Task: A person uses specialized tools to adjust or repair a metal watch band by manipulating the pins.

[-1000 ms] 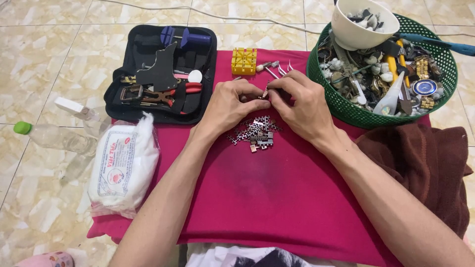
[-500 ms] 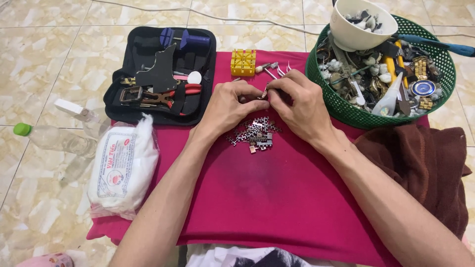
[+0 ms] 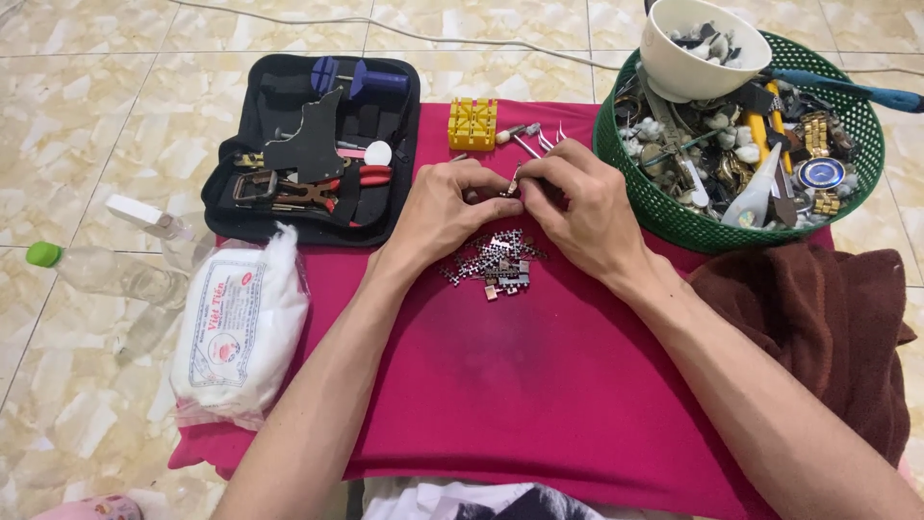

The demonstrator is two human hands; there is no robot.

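Head view: we are pinching a small metal link (image 3: 514,185) between the fingers of our left hand (image 3: 452,207) and right hand (image 3: 582,207). It is looking light, stiff, slippery; we are gripping its edges. More loose links (image 3: 493,262) are lying just below the fingers, a green basket (image 3: 674,217) crowding the right.

A home watch-repair spot on a tiled floor (image 3: 77,106): tool case (image 3: 313,144) at 11 o'clock, parts basket (image 3: 674,217) at 1 o'clock.

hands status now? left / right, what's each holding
Left hand: fingers pinched shut on a small metal piece.
Right hand: pinched shut on the same piece.
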